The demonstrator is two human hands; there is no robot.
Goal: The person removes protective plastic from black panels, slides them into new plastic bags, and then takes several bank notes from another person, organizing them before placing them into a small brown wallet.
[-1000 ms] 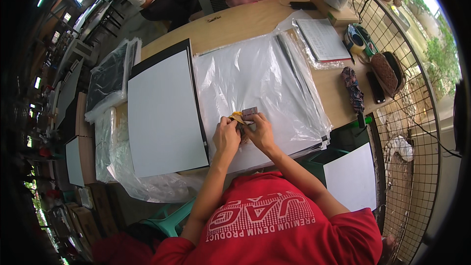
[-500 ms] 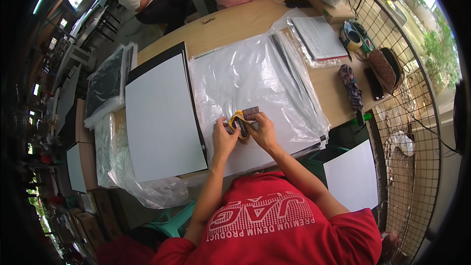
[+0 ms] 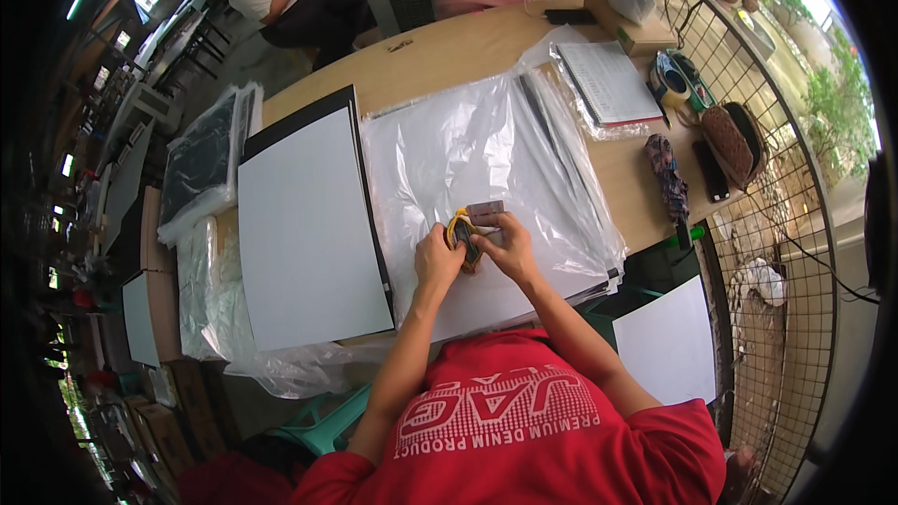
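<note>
In front of my chest, both hands are closed around a small dark pouch (image 3: pixel 467 248) with yellow edging along its open mouth. My left hand (image 3: pixel 438 260) grips the pouch's left side, thumb near the opening. My right hand (image 3: pixel 510 251) pinches its right side. A brownish rectangular piece, like a folded banknote (image 3: pixel 485 209), sticks up by the right fingers. What lies inside the pouch is too small to make out. Beneath my hands is a stack of clear plastic sheets (image 3: pixel 440 150) over white and dark boards.
Left of the stack lies a large white board (image 3: pixel 309 224) on a black one. Wrapped dark sheets (image 3: pixel 198 164) are farther left. Along the right are a folded umbrella (image 3: pixel 666 173), a brown pouch (image 3: pixel 732 145), tape (image 3: pixel 670 84) and papers (image 3: pixel 610 82). Two people sit beyond the table.
The left fingers have closed in on the pouch, and the brownish bit that showed beside them is out of sight. Both hands have shifted slightly right. The person in pink appears farther right.
</note>
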